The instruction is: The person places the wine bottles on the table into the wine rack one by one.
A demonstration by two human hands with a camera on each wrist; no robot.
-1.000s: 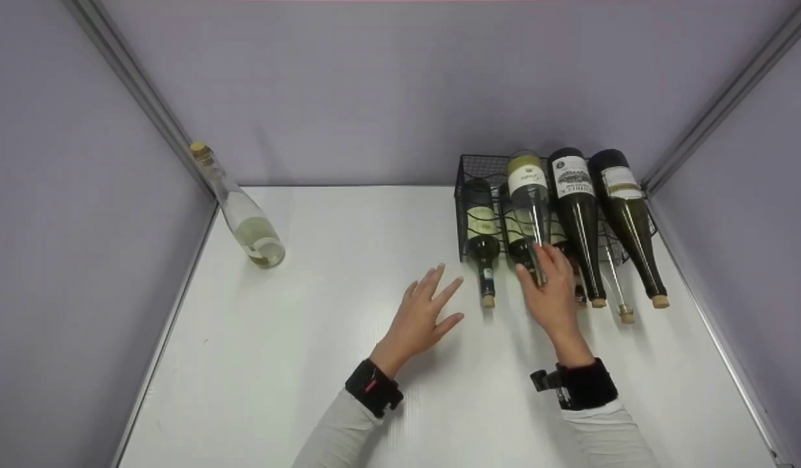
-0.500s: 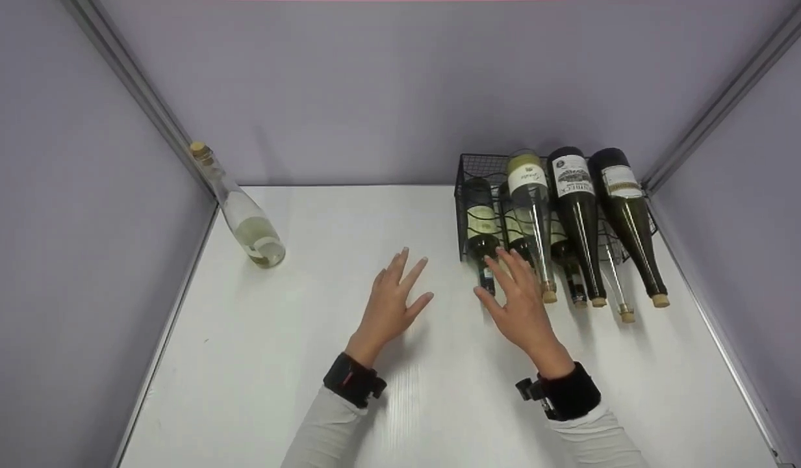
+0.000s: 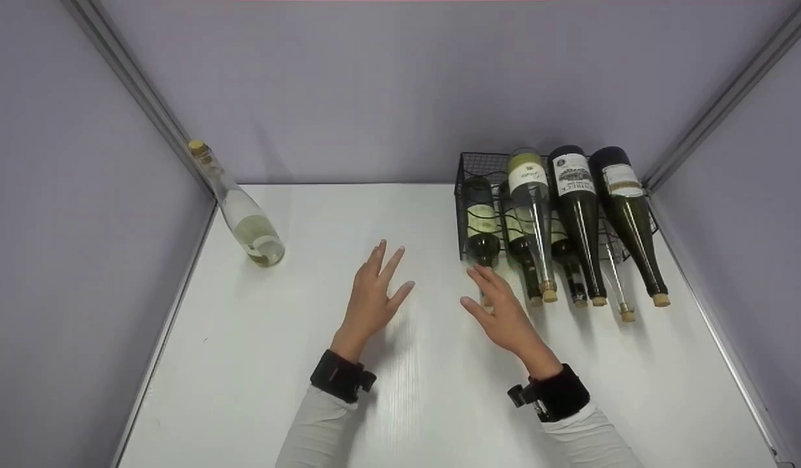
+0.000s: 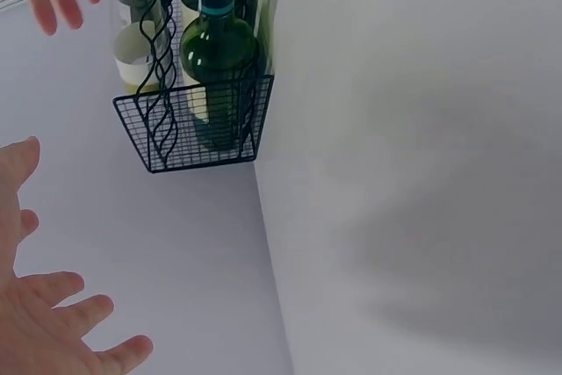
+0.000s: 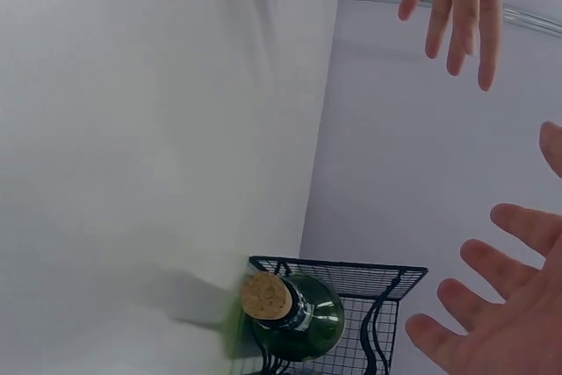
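My left hand (image 3: pixel 368 302) hovers over the white table with straight, spread fingers and holds nothing. My right hand (image 3: pixel 504 318) is in front of the black wire wine rack (image 3: pixel 460 208), fingers loosely extended, also holding nothing. It partly covers the neck of the lower-left green wine bottle (image 3: pixel 482 221); contact is not evident. On the rack's upper level lie a clear bottle (image 3: pixel 538 205) and two dark green bottles, one of them a white-labelled bottle (image 3: pixel 581 214). Several corked bottles lie below, necks forward. In the right wrist view, a cork (image 5: pixel 266 296) faces the camera.
A corked clear bottle (image 3: pixel 244 214) stands upright on the table at the far left, near the side wall. Grey walls enclose the table (image 3: pixel 244 364) at the back and both sides. The rack sits against the back wall near the right corner.
My right hand has let go of the upper clear bottle's neck and moved left and toward me. My left hand has drifted left, fingers still spread. The bottles have stayed in place.
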